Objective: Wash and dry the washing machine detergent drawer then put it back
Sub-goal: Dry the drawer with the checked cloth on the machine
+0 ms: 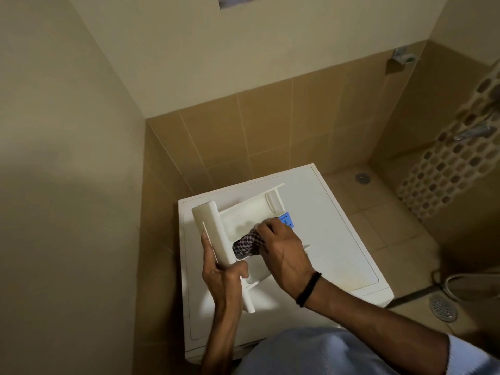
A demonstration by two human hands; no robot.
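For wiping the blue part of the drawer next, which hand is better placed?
Probably the right hand: it grips the patterned cloth inside the drawer, next to the blue insert. The left hand holds the front panel and steadies the drawer.

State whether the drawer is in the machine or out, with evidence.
Out. The drawer is held over the machine, its whole length showing; the left hand grips its front, the right hand holds a cloth inside.

The right hand (281,250) covers much of the patterned cloth (247,244) and part of the blue insert (286,219). The front panel of the detergent drawer (213,234) partly hides fingers of the left hand (219,274). The top edge crops the wall opening (235,1).
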